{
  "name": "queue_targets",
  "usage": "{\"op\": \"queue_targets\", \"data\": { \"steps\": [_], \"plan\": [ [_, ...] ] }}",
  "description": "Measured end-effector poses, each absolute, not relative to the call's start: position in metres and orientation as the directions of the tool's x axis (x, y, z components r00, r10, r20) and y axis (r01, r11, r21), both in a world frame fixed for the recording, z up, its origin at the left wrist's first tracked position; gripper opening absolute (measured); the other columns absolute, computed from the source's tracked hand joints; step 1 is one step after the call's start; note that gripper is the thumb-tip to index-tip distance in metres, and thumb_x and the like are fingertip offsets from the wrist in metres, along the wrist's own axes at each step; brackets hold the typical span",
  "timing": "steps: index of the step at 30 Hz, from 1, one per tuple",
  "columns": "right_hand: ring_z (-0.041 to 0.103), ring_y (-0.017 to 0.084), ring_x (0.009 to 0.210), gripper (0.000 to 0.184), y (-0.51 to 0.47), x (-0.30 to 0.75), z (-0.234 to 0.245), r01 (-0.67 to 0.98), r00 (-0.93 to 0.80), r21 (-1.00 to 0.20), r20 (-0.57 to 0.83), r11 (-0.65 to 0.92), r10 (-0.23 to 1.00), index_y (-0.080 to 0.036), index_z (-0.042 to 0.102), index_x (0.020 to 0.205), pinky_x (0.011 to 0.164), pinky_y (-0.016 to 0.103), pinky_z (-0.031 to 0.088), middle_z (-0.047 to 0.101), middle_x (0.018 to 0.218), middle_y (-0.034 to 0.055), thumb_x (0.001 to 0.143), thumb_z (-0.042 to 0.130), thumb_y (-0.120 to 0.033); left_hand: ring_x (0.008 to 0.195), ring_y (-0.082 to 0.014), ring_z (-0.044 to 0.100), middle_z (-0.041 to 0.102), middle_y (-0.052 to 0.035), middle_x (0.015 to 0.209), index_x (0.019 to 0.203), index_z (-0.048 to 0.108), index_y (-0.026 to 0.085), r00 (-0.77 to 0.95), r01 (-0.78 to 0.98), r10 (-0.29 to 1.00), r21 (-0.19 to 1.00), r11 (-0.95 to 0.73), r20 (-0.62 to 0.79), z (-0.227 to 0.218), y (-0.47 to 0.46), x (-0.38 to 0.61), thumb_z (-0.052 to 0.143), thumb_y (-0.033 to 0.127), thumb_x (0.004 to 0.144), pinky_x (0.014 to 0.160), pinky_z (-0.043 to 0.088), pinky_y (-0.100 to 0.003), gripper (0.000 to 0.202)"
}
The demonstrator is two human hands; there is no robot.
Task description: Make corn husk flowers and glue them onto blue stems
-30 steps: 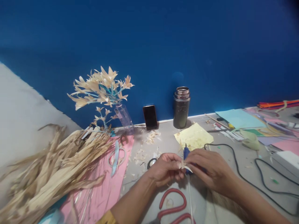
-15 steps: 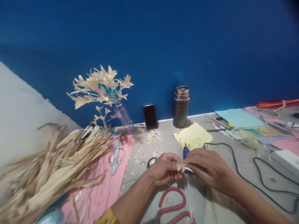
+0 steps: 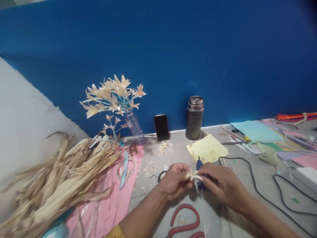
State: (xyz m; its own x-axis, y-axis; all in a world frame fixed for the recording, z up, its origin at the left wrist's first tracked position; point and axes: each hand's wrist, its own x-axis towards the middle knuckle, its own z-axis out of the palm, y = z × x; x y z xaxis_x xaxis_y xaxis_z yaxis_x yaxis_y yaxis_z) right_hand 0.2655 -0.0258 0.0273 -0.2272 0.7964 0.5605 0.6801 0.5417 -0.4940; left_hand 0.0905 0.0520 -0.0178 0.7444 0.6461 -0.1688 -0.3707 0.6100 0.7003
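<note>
A small cream flower with pointed petals, seemingly of dried husk, is held between my two hands. My left hand pinches it from the left with thumb and fingertips. From the other side, the fingertips of my right hand grip a petal. A blue glue gun lies on the table, partly hidden by my right hand, with a pale glue stick running back from it. Nearer me are scissors with red handles, their blades out of view.
Dried corn husks heap at left over pink paper. Behind stand a bottle of husk flowers, a phone and a flask. Yellow paper, a black cord and coloured sheets occupy the right.
The flower has turned so more of its petals face me. My hands stay close together on it. The whole view has shifted slightly, with things appearing lower and further right.
</note>
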Motion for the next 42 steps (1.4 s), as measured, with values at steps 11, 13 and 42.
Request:
{"op": "queue_targets", "data": {
  "steps": [11, 13, 42],
  "plan": [
    [0.064, 0.015, 0.066, 0.020, -0.027, 0.264, 0.025, 0.652, -0.262, -0.493, 0.567, 0.576, 0.781, -0.021, 0.068, 0.087, 0.062, 0.025, 0.046, 0.070, 0.074, 0.0025, 0.100, 0.054, -0.025, 0.042, -0.0080, 0.055, 0.065, -0.0035, 0.055, 0.067, 0.068, 0.010, 0.744, -0.325, 0.645, 0.747, 0.580, -0.177, -0.016, 0.052, 0.091, 0.095, 0.033, 0.055, 0.045, 0.037, -0.018, 0.038],
    [0.064, 0.015, 0.066, 0.020, -0.027, 0.264, 0.025, 0.660, -0.261, -0.481, 0.573, 0.577, 0.777, -0.021, 0.068, 0.087, 0.062, 0.025, 0.046, 0.070, 0.073, 0.0024, 0.100, 0.053, -0.024, 0.042, -0.0072, 0.054, 0.065, -0.0029, 0.056, 0.068, 0.067, 0.010, 0.743, -0.326, 0.645, 0.747, 0.579, -0.175, -0.015, 0.051, 0.092, 0.094, 0.032, 0.056, 0.045, 0.037, -0.017, 0.037],
    [0.056, 0.014, 0.053, 0.038, -0.027, 0.264, 0.035, 0.481, 0.021, -0.850, 0.259, 0.217, 0.966, -0.020, 0.064, 0.068, 0.051, 0.025, 0.044, 0.065, 0.061, 0.0008, 0.096, 0.051, -0.043, 0.051, -0.0134, 0.065, 0.072, -0.0077, 0.068, 0.083, 0.073, 0.009, 0.730, -0.404, 0.669, 0.699, 0.590, -0.142, -0.009, 0.048, 0.093, 0.092, 0.040, 0.061, 0.047, 0.047, -0.021, 0.042]
  ]
}}
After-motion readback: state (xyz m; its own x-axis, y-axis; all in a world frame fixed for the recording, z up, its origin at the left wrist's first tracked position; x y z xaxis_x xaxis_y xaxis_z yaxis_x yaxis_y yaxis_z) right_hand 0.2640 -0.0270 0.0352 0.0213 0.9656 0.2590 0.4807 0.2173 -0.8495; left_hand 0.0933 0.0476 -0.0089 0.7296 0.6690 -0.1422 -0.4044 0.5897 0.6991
